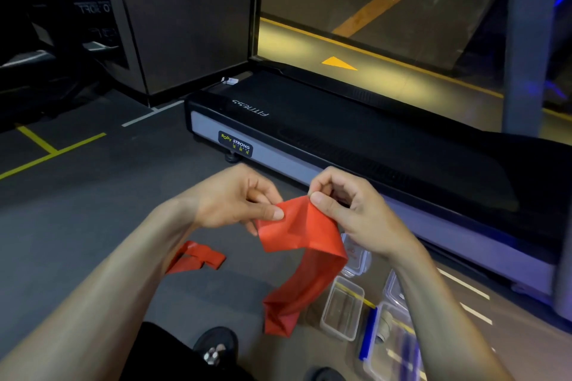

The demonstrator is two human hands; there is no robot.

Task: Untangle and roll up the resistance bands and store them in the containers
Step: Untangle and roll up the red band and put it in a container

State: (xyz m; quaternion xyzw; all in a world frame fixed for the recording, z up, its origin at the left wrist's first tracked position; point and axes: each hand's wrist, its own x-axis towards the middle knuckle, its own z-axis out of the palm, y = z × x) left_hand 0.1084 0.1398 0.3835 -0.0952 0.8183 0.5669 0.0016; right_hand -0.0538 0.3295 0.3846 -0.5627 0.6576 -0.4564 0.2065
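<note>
Flat red rubber resistance band [301,233] pinched at its creased upper edge by left hand [235,198] and right hand [349,206] fingers, lower end hung folded, "BODY STRONG" and "FITNESS" read on black treadmill [356,139]

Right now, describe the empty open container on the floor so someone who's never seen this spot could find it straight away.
Start at the long black treadmill across the floor; clear plastic boxes sit in front of its near edge, under the right hand. The empty open container is the lidless one nearest the hanging end of the held red band. Unlike the blue-clipped box beside it, it holds nothing.
</note>
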